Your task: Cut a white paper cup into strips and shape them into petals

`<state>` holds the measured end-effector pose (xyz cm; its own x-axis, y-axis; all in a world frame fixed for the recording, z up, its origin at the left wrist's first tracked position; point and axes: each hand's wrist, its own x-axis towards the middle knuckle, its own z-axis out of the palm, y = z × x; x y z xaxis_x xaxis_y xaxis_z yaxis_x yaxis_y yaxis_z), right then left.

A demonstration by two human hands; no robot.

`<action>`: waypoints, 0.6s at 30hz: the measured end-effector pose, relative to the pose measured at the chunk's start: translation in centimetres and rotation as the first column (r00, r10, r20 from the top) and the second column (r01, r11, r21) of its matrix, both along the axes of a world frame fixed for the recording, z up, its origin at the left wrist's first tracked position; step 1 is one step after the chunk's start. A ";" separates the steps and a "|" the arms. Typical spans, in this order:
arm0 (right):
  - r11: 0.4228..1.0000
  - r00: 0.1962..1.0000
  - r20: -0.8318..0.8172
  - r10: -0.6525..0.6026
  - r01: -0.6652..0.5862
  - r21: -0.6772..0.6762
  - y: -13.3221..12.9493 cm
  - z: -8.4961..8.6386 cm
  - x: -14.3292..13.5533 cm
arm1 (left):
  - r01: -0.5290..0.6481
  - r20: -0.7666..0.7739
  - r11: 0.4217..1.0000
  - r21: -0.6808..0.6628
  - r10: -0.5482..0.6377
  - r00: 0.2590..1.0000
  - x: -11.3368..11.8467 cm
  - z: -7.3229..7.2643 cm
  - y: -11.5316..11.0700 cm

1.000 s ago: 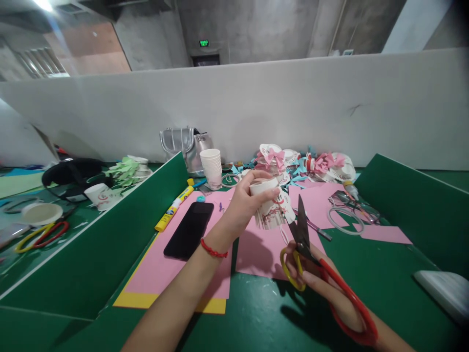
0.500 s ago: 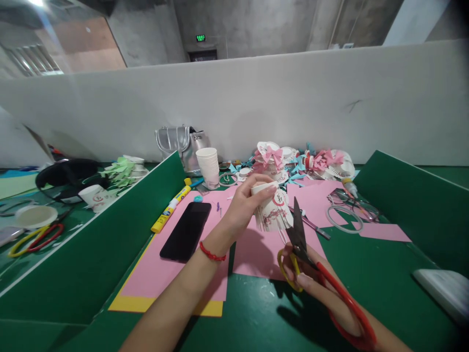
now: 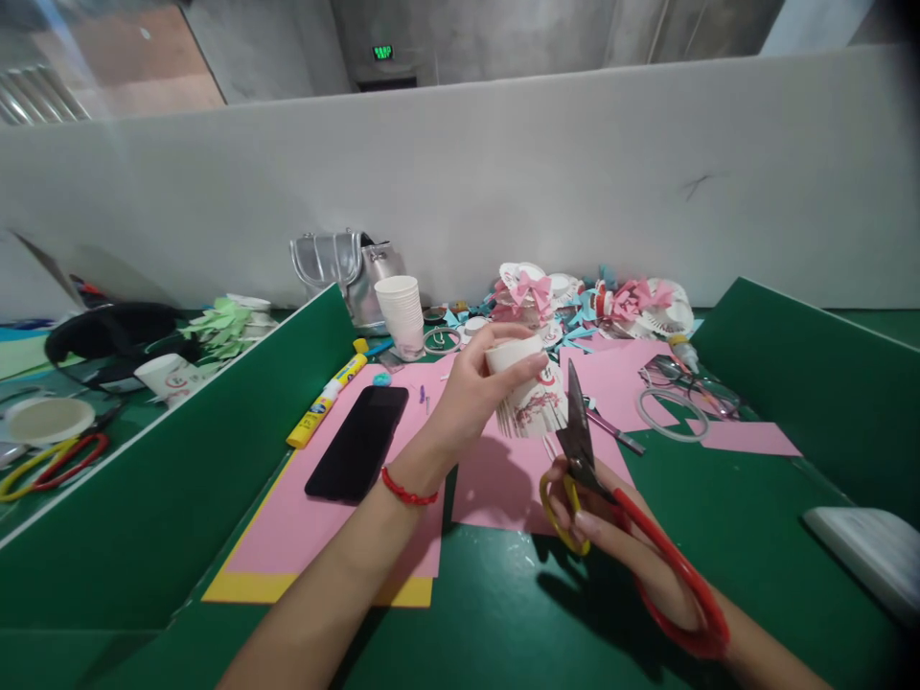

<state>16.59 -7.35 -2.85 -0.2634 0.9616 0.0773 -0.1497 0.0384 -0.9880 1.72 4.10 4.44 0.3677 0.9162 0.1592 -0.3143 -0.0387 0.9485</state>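
Observation:
My left hand (image 3: pixel 478 383) grips a white paper cup (image 3: pixel 536 407) near its closed end, fingers wrapped round it. The cup has a pink blossom print, and its lower wall is slit into narrow strips. In my right hand (image 3: pixel 604 517) are scissors (image 3: pixel 581 441) with one yellow and one red handle loop. Their dark blades point up, just right of the cup's cut strips; whether they touch the strips I cannot tell. Beneath both hands lies pink paper (image 3: pixel 495 489) on the green table (image 3: pixel 495 613).
A black phone (image 3: pixel 359 441) and a yellow glue stick (image 3: pixel 327 402) lie at left. Stacked paper cups (image 3: pixel 401 318) stand by a silver bag (image 3: pixel 345 273). Finished-looking paper crafts (image 3: pixel 532 292) sit at the back. Green dividers (image 3: pixel 812 359) flank the table; a cable coil (image 3: pixel 674 414) lies right.
The view has shifted slightly, so everything sits a little higher and farther left. My left hand has turned the cup a little, showing more of its closed end. Both hands keep their holds.

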 end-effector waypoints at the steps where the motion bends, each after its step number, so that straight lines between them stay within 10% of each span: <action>1: 1.000 1.000 0.005 -0.004 0.004 0.004 0.0 0.0 0.0 | -0.010 0.006 1.000 -0.018 0.010 1.000 0.1 0.1 -0.1; 18: 0.999 0.997 0.073 0.019 -0.021 0.025 -0.4 -0.1 -0.2 | -0.100 0.070 0.989 -0.105 0.107 0.992 -0.2 0.8 -0.2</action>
<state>16.41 -7.75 -2.91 -0.2881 0.9541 0.0817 -0.0787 0.0614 -0.9950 1.51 3.95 5.24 0.2604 0.9615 0.0876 -0.3838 0.0199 0.9232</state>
